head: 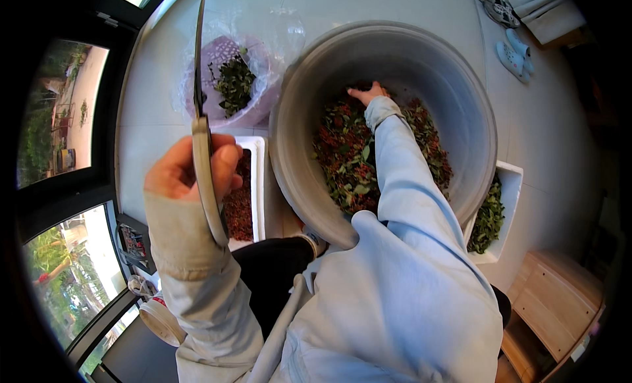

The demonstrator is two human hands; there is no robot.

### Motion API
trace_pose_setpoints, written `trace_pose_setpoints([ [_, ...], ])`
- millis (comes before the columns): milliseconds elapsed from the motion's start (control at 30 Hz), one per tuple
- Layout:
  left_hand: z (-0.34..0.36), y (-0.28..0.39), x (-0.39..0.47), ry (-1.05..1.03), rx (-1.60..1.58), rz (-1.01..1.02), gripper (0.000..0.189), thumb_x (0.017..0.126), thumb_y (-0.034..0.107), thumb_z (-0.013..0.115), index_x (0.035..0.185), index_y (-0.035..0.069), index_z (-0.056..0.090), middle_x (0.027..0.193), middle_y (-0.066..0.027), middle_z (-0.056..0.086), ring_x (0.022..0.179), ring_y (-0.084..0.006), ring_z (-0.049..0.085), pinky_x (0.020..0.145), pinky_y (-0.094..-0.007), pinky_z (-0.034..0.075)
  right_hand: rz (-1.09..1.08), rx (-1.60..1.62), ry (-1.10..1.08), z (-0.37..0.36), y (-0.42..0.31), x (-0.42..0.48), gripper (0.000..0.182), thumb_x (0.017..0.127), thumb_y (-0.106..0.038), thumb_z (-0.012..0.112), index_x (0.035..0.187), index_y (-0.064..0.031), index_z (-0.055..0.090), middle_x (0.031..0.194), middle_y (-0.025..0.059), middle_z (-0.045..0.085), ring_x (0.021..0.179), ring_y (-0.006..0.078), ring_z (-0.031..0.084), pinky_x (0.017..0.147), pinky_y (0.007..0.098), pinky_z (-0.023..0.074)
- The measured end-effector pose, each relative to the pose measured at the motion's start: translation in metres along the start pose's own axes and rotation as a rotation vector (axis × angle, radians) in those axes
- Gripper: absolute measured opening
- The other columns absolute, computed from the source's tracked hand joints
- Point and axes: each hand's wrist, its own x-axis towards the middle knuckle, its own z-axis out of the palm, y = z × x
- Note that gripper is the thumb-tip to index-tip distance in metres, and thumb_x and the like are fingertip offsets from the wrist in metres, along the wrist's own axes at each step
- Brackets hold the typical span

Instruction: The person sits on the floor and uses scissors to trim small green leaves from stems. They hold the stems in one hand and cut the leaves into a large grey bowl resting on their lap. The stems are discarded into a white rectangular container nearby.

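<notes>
My left hand [185, 168] is raised at the left, shut around the handles of a pair of scissors [199, 87]. Their blades point away from me and are seen nearly edge-on. Deep in a large grey tub [316, 72], my right hand [368, 93] reaches to the far side of a heap of red-berried sprigs with green leaves [350, 161]. Its thumb and fingers touch the heap, but the fingertips are partly hidden, so I cannot tell whether they grip a sprig. My right sleeve crosses over the near part of the tub.
A white foam box [259, 185] of red berries stands left of the tub. Beyond it is a lilac basket [212, 52] lined with clear plastic, holding leafy cuttings. Another foam box [511, 195] with green leaves is at right, near a wooden step stool [553, 304]. Clogs [513, 57] lie far right.
</notes>
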Motion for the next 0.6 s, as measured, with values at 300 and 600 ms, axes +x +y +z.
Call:
trace_pose_setpoints([
  [300,0.008,0.002,0.0,-0.064,-0.015,0.04,0.022,0.075,0.016,0.064,0.086,-0.002,0.059,0.07,-0.0023,0.057,0.056,-0.006,0.05,0.052,-0.0176,0.039,-0.492,-0.507,-0.271,0.044,-0.028,-0.051,0.069,0.058,-0.049,0.069,0.117,-0.0195,0.05,0.119,0.0127,0.046,0.106,0.0318,0.047,0.09,0.0452,0.038],
  [600,0.004,-0.01,-0.002,-0.208,-0.088,0.126,0.033,0.073,0.028,0.067,0.087,0.0,0.059,0.077,-0.0049,0.059,0.059,-0.0063,0.048,0.053,-0.0178,0.037,-0.697,-0.815,-0.236,0.009,0.032,-0.211,0.042,0.065,-0.017,0.066,0.105,-0.0229,0.058,0.104,0.0067,0.051,0.101,0.0243,0.044,0.083,0.0431,0.0311],
])
